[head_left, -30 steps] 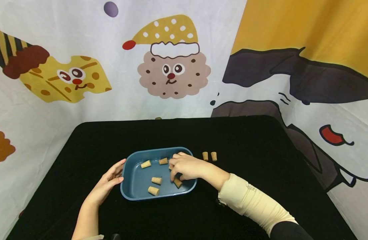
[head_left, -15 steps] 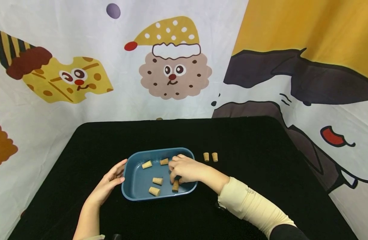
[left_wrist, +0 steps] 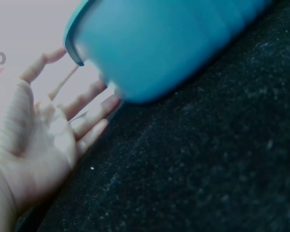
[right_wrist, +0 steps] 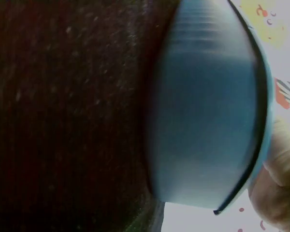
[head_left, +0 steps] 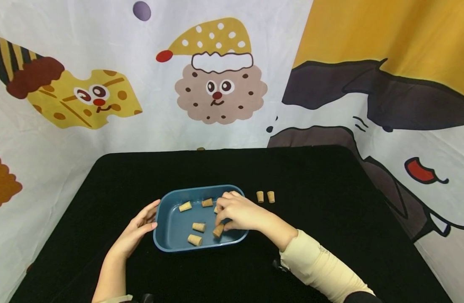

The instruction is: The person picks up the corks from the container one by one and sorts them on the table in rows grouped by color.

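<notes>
A blue tray [head_left: 178, 248] with several corks in it lies on the black cloth. My left hand [head_left: 135, 229] rests against its left end with fingers extended; in the left wrist view, the left hand [left_wrist: 48, 130] has its fingertips at the tray's wall [left_wrist: 150, 48]. Over the tray's right end, my right hand [head_left: 241, 212] reaches in and pinches a tilted cork [head_left: 218, 230] between thumb and fingers. Another cork is partly hidden behind those fingers. In the right wrist view, only part of the right hand [right_wrist: 275, 183] shows beyond the tray's rim.
Two corks [head_left: 260, 197] stand on the black cloth to the right of the tray. The dark tabletop [head_left: 311, 176] stretches around it. A printed cartoon curtain [head_left: 141, 139] hangs behind the table.
The cork at my right fingertips has turned, from slanted to upright and then tilted the other way. My right hand has shifted slightly right. The left hand stays at the tray's end.
</notes>
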### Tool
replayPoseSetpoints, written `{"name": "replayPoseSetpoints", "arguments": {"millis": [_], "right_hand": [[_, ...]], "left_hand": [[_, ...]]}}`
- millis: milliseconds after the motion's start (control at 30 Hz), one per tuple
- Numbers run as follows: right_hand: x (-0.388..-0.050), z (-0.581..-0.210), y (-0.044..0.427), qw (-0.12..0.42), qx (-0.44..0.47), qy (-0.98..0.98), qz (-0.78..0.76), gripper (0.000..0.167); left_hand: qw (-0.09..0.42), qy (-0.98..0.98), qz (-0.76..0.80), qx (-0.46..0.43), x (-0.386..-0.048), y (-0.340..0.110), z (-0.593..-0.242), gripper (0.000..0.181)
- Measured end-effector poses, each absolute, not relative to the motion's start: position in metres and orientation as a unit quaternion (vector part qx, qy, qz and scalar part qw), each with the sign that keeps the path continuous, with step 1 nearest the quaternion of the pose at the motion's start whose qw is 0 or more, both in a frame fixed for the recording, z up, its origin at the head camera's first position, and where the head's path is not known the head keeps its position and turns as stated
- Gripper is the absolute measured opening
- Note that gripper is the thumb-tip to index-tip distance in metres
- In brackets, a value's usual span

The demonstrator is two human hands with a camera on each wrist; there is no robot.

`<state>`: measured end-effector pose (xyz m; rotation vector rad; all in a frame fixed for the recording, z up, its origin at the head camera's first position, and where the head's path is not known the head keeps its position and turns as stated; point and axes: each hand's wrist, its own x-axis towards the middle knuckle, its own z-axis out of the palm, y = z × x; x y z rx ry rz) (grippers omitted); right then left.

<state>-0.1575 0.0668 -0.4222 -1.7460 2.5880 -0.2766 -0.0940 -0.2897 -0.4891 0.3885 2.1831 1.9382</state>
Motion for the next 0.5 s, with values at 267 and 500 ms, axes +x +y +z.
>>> {"name": "replayPoseSetpoints", "arguments": {"millis": [267,500], "right_hand": [[-0.152,-0.414,0.078,-0.048,-0.519,0.841,-0.142,0.025],[-0.146,-0.413,0.087,-0.088,-0.487,0.852,-0.169,0.024]], "left_hand": [[0.094,0.739,0.653,0.136,-0.095,-0.290,-0.489,0.060],[0.093,0.743,0.650,0.132,-0.094,-0.290,-0.489,0.060]]}}
